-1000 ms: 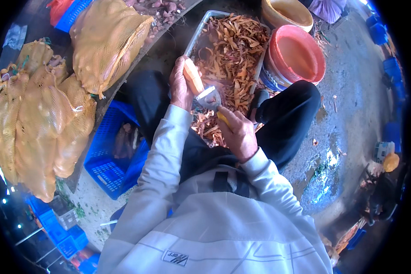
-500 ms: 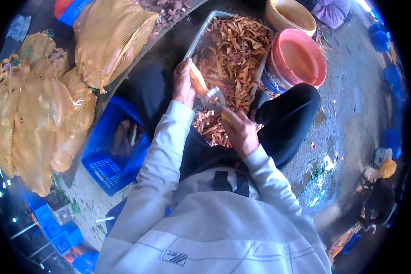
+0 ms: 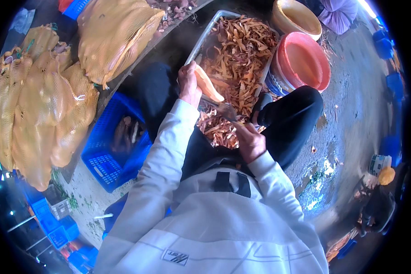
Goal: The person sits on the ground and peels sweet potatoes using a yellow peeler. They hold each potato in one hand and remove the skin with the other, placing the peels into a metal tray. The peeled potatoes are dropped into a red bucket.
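My left hand (image 3: 189, 85) is closed around the upper end of a long orange root, probably a sweet potato (image 3: 208, 85), with its flesh bare. The root slants down to the right over a heap of orange-brown peelings (image 3: 244, 50). These fill a pale rectangular tray (image 3: 201, 44) between my legs. Just below the root's lower tip is a peeler (image 3: 229, 112), its head blurred. My right hand (image 3: 251, 143) grips the handle, and a small gap separates the peeler from the root. More peelings lie this side of the tray.
Left of my legs stands a blue crate (image 3: 106, 176) with several roots inside. Bulging yellow mesh sacks (image 3: 41, 123) lie farther left. A red bucket (image 3: 325, 68) and a beige tub (image 3: 316, 33) stand right of the tray. Wet concrete floor (image 3: 347, 137) stretches rightward.
My right hand has drawn the peeler down and right, off the root toward my body. The root shows more fully now, still in my left hand.
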Demonstrator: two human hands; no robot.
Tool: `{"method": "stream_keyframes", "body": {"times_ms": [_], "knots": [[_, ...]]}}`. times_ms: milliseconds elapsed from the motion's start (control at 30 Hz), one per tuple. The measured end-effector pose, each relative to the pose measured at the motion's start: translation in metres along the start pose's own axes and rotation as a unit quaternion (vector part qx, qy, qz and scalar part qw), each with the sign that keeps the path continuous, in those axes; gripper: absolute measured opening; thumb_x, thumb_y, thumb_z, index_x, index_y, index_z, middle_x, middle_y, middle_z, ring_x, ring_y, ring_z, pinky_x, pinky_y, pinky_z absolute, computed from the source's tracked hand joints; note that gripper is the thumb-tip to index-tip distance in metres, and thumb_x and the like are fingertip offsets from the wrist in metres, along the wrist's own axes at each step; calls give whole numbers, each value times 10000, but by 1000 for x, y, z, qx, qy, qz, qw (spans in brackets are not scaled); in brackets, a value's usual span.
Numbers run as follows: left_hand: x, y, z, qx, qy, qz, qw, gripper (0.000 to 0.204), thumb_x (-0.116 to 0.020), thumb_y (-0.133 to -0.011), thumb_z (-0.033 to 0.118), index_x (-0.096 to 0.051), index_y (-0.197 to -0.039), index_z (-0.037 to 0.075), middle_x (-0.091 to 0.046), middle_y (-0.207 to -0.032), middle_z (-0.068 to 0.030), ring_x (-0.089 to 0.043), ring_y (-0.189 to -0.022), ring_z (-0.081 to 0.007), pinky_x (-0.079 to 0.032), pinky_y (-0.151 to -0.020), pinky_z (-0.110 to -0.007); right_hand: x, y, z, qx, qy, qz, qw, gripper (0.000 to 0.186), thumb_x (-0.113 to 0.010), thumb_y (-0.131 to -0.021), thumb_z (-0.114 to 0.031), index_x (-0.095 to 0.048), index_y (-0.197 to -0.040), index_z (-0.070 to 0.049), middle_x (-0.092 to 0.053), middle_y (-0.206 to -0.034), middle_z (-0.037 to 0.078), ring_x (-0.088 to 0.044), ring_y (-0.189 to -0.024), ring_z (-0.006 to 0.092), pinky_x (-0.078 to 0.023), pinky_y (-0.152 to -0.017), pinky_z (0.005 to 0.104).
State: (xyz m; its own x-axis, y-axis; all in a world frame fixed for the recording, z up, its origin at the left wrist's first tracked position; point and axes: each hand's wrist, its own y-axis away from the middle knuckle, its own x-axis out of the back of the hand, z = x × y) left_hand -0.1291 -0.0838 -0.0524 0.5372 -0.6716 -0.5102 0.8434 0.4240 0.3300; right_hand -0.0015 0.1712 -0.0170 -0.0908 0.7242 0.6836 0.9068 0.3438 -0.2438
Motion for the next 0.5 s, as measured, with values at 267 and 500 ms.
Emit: {"method": "stream_keyframes", "body": {"times_ms": [267,500], "knots": [[-6,-3,9,0,-16,8,1000,421,-785,-864,237,-507,-1155,111,-573,-1047,-23,-546,-982,-166,-479,-873,-344,2,-34,-29,86,-13,24,996,325,-711,-818,-36,-702,-1130,-129,-611,-833,107,-642,-683,319,-528,-580,397],[-7,4,10,-20,38,8,999,433,-800,-849,219,-517,-1157,104,-584,-1046,-30,-559,-981,-173,-486,-870,-347,7,1,3,-22,-133,37,990,311,-708,-816,-10,-703,-1114,-95,-618,-800,152,-658,-701,330,-521,-630,392]]}}
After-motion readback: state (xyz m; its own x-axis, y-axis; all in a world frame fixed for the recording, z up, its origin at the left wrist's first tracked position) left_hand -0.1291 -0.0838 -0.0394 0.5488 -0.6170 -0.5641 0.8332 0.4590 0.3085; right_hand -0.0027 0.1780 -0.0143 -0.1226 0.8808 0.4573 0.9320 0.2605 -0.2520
